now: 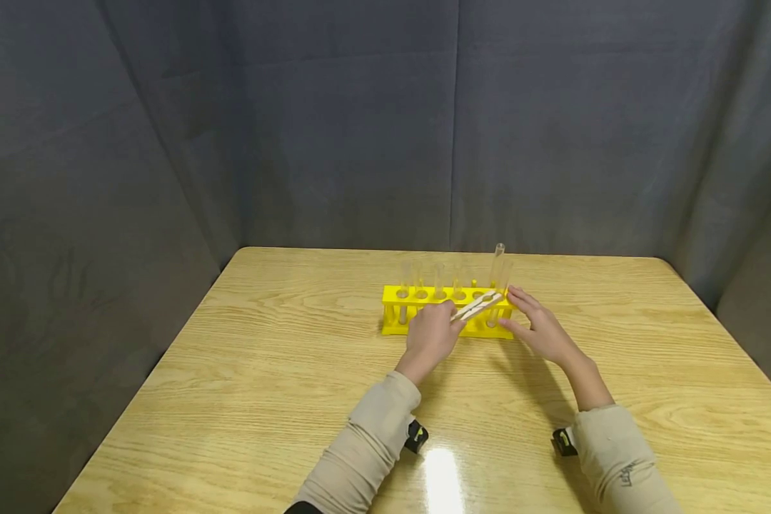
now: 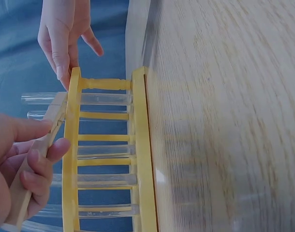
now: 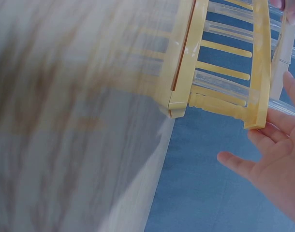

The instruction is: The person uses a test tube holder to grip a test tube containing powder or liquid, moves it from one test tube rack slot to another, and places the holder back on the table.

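Observation:
A yellow test tube rack (image 1: 395, 330) stands on the table with several clear test tubes upright in it. My left hand (image 1: 432, 334) holds a wooden test tube clamp (image 1: 478, 305) just above the rack's top, thumb and fingers round its handles. The clamp's tip lies beside a test tube (image 2: 36, 98) at the right end; whether it grips that tube I cannot tell. With fingers extended, my right hand (image 1: 542, 334) touches the top right corner of the rack, its thumb held apart. In the right wrist view, the fingertips (image 3: 261, 140) meet the rack's end.
One tube (image 1: 500, 250) stands taller than the others at the right rear. The wooden table (image 1: 263, 371) extends round the rack, with its back edge behind it. Grey curtains (image 1: 353, 143) hang at the back and sides.

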`<state>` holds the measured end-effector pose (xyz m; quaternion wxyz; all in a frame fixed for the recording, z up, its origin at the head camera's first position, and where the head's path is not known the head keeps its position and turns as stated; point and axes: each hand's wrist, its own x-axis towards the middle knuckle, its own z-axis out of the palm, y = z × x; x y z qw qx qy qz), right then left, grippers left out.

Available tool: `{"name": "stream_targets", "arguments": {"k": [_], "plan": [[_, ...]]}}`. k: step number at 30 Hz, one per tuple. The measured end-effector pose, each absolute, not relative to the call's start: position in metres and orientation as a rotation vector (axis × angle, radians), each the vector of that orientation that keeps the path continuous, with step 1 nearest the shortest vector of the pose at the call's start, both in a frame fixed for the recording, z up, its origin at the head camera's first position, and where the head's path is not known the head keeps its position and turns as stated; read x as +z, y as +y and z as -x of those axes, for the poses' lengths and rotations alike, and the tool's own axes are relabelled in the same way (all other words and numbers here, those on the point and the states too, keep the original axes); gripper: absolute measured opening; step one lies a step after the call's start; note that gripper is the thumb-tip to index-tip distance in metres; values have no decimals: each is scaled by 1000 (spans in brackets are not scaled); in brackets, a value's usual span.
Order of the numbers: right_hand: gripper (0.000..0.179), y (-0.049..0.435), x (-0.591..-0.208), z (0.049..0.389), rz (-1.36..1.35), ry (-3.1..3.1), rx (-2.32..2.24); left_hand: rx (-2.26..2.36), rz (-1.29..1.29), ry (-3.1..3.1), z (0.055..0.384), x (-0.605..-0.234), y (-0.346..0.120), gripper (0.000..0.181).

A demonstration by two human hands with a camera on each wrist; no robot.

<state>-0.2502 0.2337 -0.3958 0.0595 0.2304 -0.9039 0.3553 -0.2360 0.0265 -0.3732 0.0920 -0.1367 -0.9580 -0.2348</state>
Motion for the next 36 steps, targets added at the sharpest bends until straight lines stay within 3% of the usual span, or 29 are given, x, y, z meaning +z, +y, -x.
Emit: {"name": "stream_targets", "arguments": {"k": [36], "plan": [[56,238,-392,252,-686,-2743,1156,-420,438,-2748,236,-370,39,15]]}}
